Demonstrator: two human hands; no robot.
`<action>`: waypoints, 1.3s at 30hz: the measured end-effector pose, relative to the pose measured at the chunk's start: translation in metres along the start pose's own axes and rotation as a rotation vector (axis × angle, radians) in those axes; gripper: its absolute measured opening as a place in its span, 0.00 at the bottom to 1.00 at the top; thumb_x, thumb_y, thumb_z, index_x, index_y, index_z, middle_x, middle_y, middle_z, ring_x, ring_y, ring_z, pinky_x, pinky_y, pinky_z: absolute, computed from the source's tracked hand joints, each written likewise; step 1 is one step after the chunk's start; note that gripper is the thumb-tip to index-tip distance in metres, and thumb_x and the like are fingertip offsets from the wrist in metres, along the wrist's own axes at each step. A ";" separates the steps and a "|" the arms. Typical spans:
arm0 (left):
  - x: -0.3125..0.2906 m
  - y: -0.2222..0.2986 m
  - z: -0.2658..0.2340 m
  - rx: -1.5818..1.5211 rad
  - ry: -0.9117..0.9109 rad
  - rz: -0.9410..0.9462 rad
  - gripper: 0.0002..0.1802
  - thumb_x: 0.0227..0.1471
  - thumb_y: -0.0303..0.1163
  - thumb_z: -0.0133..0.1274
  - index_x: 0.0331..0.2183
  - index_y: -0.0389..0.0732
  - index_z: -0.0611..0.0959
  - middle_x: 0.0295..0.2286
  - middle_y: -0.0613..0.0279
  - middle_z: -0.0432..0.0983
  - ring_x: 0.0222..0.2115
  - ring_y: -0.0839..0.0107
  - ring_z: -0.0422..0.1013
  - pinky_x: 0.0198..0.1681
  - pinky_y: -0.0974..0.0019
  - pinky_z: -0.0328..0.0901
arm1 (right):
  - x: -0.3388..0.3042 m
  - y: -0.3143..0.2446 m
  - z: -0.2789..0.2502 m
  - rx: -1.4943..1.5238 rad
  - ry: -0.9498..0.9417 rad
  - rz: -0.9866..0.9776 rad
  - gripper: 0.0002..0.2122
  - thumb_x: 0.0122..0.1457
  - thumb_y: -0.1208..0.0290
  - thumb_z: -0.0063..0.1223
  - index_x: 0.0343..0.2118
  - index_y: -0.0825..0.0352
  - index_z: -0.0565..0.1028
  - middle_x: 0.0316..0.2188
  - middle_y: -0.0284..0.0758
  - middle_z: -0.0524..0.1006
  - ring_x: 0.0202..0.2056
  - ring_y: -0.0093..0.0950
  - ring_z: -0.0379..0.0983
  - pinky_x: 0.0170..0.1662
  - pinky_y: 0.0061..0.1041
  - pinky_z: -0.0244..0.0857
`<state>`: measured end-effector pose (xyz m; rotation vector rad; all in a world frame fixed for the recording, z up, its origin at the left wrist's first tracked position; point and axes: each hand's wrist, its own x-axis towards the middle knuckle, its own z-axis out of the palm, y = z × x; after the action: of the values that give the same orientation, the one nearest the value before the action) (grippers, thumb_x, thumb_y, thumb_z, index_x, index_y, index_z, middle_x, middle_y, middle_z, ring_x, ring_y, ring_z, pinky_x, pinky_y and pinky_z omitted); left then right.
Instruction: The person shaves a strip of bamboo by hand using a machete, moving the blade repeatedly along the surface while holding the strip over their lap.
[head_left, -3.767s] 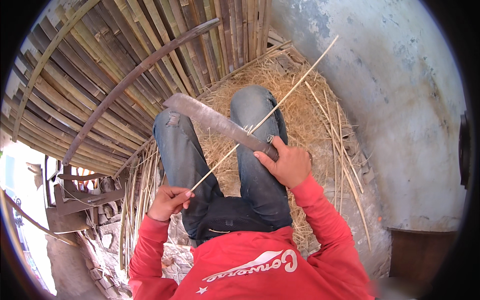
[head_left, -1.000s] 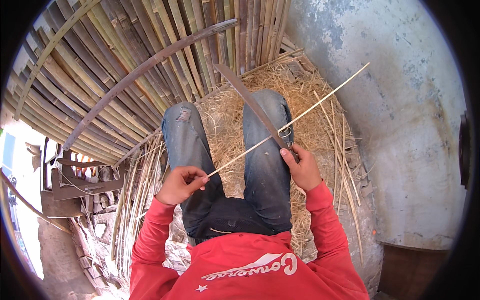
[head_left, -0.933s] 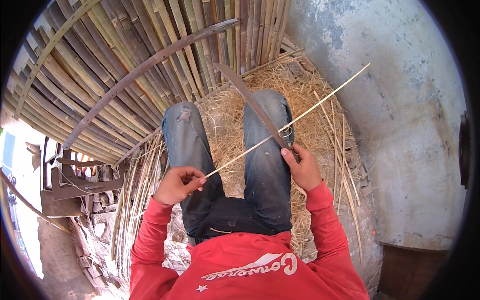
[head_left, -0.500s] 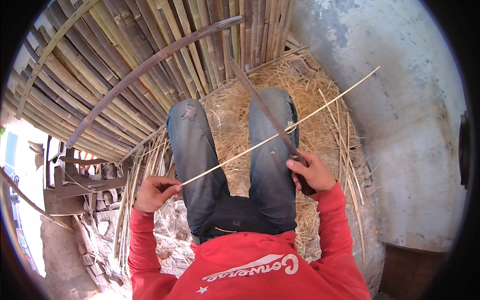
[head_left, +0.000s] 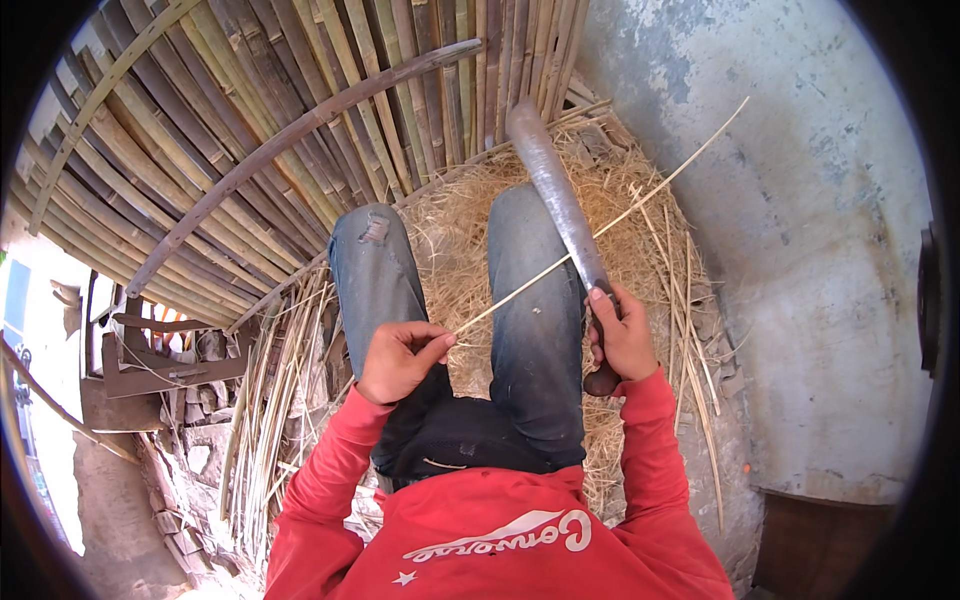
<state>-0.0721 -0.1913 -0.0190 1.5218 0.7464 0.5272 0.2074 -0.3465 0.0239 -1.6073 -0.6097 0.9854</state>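
Observation:
Between thumb and fingers, my left hand (head_left: 405, 360) pinches the near end of a thin bamboo strip (head_left: 524, 287). The strip slants up to the right across my right thigh, and its far end is in the air near the wall. My right hand (head_left: 622, 338) is wrapped round the dark handle of a machete (head_left: 556, 193). Its long blade points up and slightly left, with the broad side showing. The blade crosses over the strip above my right knee. Whether the two touch there, I cannot tell.
Pale shavings (head_left: 455, 225) cover the ground around my knees. Bamboo poles (head_left: 270, 130) form a fence at the upper left. Loose strips lie in a bundle (head_left: 270, 400) at left and in another pile (head_left: 685, 320) at right. A weathered wall (head_left: 800, 300) stands on the right.
My left hand has moved right and up, drawing in toward the blade. The machete has turned so its broad side shows, and less strip lies between hand and blade.

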 end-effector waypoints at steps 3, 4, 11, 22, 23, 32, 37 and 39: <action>0.015 0.003 0.015 0.001 0.005 -0.004 0.09 0.60 0.27 0.62 0.36 0.29 0.88 0.24 0.64 0.81 0.25 0.82 0.73 0.29 0.75 0.67 | 0.003 0.002 -0.001 0.041 0.068 0.009 0.13 0.70 0.60 0.53 0.38 0.67 0.73 0.15 0.27 0.69 0.11 0.17 0.62 0.14 0.21 0.55; 0.021 0.010 0.020 -0.005 -0.010 -0.010 0.08 0.60 0.26 0.61 0.36 0.29 0.88 0.23 0.65 0.81 0.25 0.82 0.72 0.29 0.74 0.66 | 0.002 0.004 0.000 0.031 0.034 0.033 0.13 0.70 0.60 0.53 0.38 0.67 0.73 0.15 0.27 0.68 0.11 0.17 0.62 0.14 0.21 0.55; 0.039 0.009 0.030 -0.006 -0.058 0.010 0.11 0.60 0.28 0.62 0.37 0.28 0.88 0.24 0.63 0.82 0.25 0.82 0.73 0.29 0.74 0.69 | 0.006 0.003 -0.007 0.060 0.011 0.047 0.14 0.70 0.59 0.52 0.38 0.68 0.73 0.15 0.28 0.68 0.10 0.17 0.60 0.14 0.21 0.55; 0.044 0.007 0.036 -0.064 -0.055 -0.008 0.11 0.59 0.29 0.63 0.38 0.28 0.88 0.25 0.62 0.83 0.26 0.81 0.74 0.31 0.75 0.69 | 0.004 0.006 -0.005 0.094 -0.003 0.049 0.14 0.70 0.59 0.52 0.38 0.67 0.73 0.15 0.28 0.68 0.11 0.17 0.60 0.14 0.21 0.54; 0.044 0.008 0.038 -0.068 -0.055 -0.029 0.11 0.59 0.29 0.63 0.38 0.29 0.88 0.25 0.62 0.83 0.26 0.81 0.74 0.31 0.75 0.69 | 0.005 0.008 -0.005 0.135 0.025 0.050 0.14 0.70 0.59 0.53 0.38 0.67 0.73 0.15 0.28 0.68 0.11 0.17 0.60 0.14 0.21 0.55; 0.044 0.006 0.041 -0.103 -0.053 -0.029 0.11 0.59 0.29 0.63 0.37 0.29 0.87 0.26 0.62 0.83 0.27 0.81 0.75 0.31 0.75 0.69 | 0.005 0.010 -0.007 0.096 -0.092 0.080 0.14 0.70 0.59 0.53 0.39 0.67 0.72 0.15 0.27 0.68 0.11 0.17 0.61 0.14 0.21 0.55; 0.054 0.005 0.052 -0.148 -0.053 -0.016 0.10 0.59 0.28 0.63 0.38 0.29 0.87 0.25 0.63 0.82 0.26 0.81 0.75 0.30 0.75 0.68 | -0.006 0.015 0.006 0.045 -0.177 0.096 0.14 0.70 0.59 0.52 0.38 0.67 0.72 0.15 0.27 0.67 0.11 0.17 0.61 0.14 0.20 0.54; 0.056 0.003 0.054 -0.174 -0.052 -0.012 0.10 0.59 0.27 0.62 0.38 0.29 0.87 0.24 0.64 0.81 0.25 0.82 0.73 0.29 0.76 0.67 | -0.004 0.012 0.002 0.033 -0.174 0.093 0.14 0.70 0.59 0.52 0.38 0.67 0.72 0.15 0.27 0.67 0.11 0.17 0.61 0.14 0.20 0.54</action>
<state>0.0053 -0.1872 -0.0270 1.3636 0.6519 0.5280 0.2019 -0.3516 0.0130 -1.5418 -0.6375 1.2076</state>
